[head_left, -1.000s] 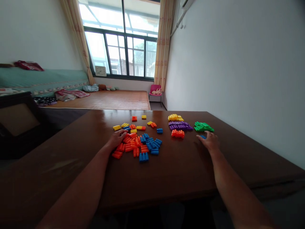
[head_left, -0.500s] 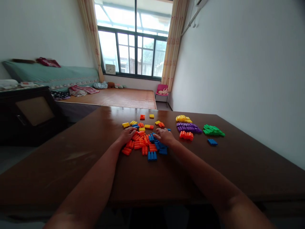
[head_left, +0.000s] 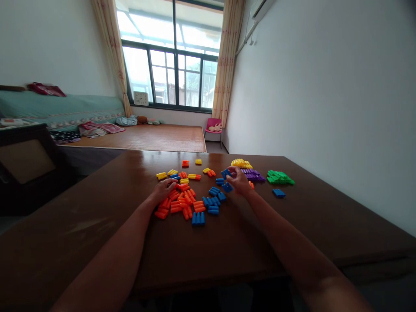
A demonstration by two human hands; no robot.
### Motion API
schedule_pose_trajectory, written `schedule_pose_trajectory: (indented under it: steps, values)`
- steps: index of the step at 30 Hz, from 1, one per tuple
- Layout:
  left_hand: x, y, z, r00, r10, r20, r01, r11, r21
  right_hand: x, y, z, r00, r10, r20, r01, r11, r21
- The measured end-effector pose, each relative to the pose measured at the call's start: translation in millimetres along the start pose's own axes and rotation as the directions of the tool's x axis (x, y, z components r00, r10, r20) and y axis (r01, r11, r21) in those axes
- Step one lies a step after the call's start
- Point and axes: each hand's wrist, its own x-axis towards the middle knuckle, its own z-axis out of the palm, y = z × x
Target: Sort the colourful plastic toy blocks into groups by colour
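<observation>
My left hand rests at the left edge of a loose pile of orange pieces, its fingers bent over the pieces; whether it grips one is hidden. Raised a little to the right, my right hand pinches blue pieces between thumb and fingers. Other blue pieces lie scattered between the orange pile and my right hand. Behind the pile are several yellow pieces and a few orange ones. Purple pieces sit in rows just beyond my right hand, which partly covers an orange group.
Stacked yellow pieces lie behind the purple ones. A green heap and a single blue piece are at the right of the brown table. Beyond stand a bed, a pink chair and a dark cabinet.
My right hand has moved right and away from the pile, with blue pieces now in its fingers. Blue pieces are more spread out. The view has shifted slightly; my left hand stays by the orange pile.
</observation>
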Motion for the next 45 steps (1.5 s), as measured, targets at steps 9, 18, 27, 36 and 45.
schedule_pose_trajectory:
  steps: [9, 18, 27, 36, 45]
  values:
    - [1.7, -2.6, -6.5, 0.999, 0.008, 0.041, -0.009, 1.000, 0.025, -32.2, 17.1, -67.8, 0.986, 0.156, -0.056, -0.115, 0.890, 0.442]
    - [6.0, -9.7, -6.0, 0.998, -0.015, 0.056, 0.013, 0.999, 0.032, -29.2, 104.4, -231.2, 0.700, 0.192, -0.687, -0.295, 0.955, -0.034]
    - [5.0, -8.6, -8.3, 0.995, -0.046, 0.089, 0.044, 0.999, 0.020, -51.7, 133.2, -238.7, 0.832, 0.230, -0.504, -0.511, 0.670, -0.538]
    - [3.2, -0.6, -9.0, 0.997, -0.036, 0.067, 0.034, 0.999, 0.031, -47.7, 45.9, -153.1, 0.976, -0.214, -0.040, 0.155, 0.812, -0.563]
    - [2.2, -2.0, -7.4, 0.998, -0.021, 0.067, 0.017, 0.998, 0.064, -54.1, 27.3, -118.5, 0.891, -0.187, 0.414, 0.404, 0.742, -0.535]
